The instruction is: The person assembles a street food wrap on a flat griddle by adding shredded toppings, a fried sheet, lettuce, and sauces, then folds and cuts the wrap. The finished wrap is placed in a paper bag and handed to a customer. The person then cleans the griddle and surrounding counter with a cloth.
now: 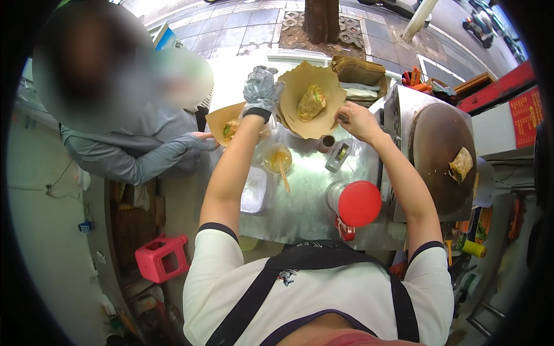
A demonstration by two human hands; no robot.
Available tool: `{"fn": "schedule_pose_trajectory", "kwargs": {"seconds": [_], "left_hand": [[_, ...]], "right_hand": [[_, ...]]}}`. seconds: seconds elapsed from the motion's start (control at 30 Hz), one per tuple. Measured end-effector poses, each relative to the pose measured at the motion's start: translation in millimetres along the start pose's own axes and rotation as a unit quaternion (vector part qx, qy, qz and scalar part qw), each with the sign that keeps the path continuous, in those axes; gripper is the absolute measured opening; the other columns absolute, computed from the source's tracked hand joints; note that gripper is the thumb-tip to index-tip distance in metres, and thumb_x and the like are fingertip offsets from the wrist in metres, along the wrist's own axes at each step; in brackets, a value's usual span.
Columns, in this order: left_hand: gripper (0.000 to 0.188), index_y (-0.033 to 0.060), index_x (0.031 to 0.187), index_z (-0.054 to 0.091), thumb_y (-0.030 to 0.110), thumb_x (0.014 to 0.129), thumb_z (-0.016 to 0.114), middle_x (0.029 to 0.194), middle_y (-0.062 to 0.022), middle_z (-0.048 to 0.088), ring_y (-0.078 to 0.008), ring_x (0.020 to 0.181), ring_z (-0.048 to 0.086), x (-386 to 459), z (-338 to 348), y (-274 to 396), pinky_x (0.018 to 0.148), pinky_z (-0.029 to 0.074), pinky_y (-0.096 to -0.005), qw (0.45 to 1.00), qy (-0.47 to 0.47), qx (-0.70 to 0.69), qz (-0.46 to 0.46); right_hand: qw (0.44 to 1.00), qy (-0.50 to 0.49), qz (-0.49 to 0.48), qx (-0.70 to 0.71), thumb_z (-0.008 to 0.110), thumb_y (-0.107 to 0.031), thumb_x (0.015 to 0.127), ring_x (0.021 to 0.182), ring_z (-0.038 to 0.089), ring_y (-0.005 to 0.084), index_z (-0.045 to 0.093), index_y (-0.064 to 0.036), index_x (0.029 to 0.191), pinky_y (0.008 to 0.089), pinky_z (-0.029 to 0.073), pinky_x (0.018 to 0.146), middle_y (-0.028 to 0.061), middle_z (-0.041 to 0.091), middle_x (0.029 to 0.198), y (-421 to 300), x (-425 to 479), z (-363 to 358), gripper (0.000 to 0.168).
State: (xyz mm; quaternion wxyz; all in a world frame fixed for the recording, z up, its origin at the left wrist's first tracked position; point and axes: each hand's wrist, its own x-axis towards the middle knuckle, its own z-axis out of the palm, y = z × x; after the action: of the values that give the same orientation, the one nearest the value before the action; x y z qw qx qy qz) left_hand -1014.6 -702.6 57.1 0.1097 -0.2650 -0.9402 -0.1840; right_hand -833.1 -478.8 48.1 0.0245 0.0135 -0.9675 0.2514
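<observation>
A cut, rolled flatbread wrap with green filling lies on a stack of brown paper sheets. At the stack's left edge is my left hand, in a clear plastic glove over a knit one; its fingers are partly hidden. My right hand is bare and pinches a small dark object by the stack's right edge. Just below stand a small brown cylindrical container and a tape dispenser. A cup of yellowish liquid with a wooden stick sits nearer me.
At left, a co-worker's hand holds another wrap in brown paper. Right of me, a round griddle bears a folded flatbread. A red-lidded jar and white tray stand on the metal counter.
</observation>
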Motion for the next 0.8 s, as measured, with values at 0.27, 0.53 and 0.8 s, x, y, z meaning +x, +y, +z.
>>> {"fn": "schedule_pose_trajectory", "kwargs": {"seconds": [0.27, 0.53, 0.8], "left_hand": [[0.018, 0.0141, 0.080, 0.064, 0.029, 0.072, 0.069, 0.093, -0.0111, 0.059, -0.0294, 0.085, 0.059, 8, 19, 0, 0.073, 0.048, -0.0410, 0.998, 0.057, 0.039, 0.012], [0.014, 0.0120, 0.080, 0.064, 0.021, 0.071, 0.068, 0.091, -0.0087, 0.061, -0.0292, 0.086, 0.057, -14, 26, 12, 0.075, 0.046, -0.0418, 0.979, 0.147, -0.010, 0.138], [0.020, 0.0102, 0.092, 0.062, 0.028, 0.081, 0.062, 0.088, -0.0133, 0.062, -0.0319, 0.083, 0.060, -31, 30, 24, 0.072, 0.047, -0.0422, 0.982, -0.062, -0.162, 0.077]], "right_hand": [[1.000, 0.007, -0.012, -0.002, 0.066, -0.016, 0.074, 0.086, 0.059, 0.0289, 0.060, -0.011, 0.087, 0.0395, 0.049, 0.073, 0.0073, 0.057, 0.092, -1, 5, -3, 0.015], [0.996, 0.074, -0.037, -0.029, 0.065, -0.010, 0.074, 0.085, 0.059, 0.0294, 0.058, -0.010, 0.090, 0.0386, 0.049, 0.072, 0.0053, 0.057, 0.095, -27, 35, -1, 0.018], [0.998, 0.028, -0.039, -0.029, 0.055, 0.001, 0.072, 0.086, 0.060, 0.0363, 0.052, -0.007, 0.091, 0.0450, 0.047, 0.072, 0.0146, 0.063, 0.084, -43, 86, 16, 0.021]]}}
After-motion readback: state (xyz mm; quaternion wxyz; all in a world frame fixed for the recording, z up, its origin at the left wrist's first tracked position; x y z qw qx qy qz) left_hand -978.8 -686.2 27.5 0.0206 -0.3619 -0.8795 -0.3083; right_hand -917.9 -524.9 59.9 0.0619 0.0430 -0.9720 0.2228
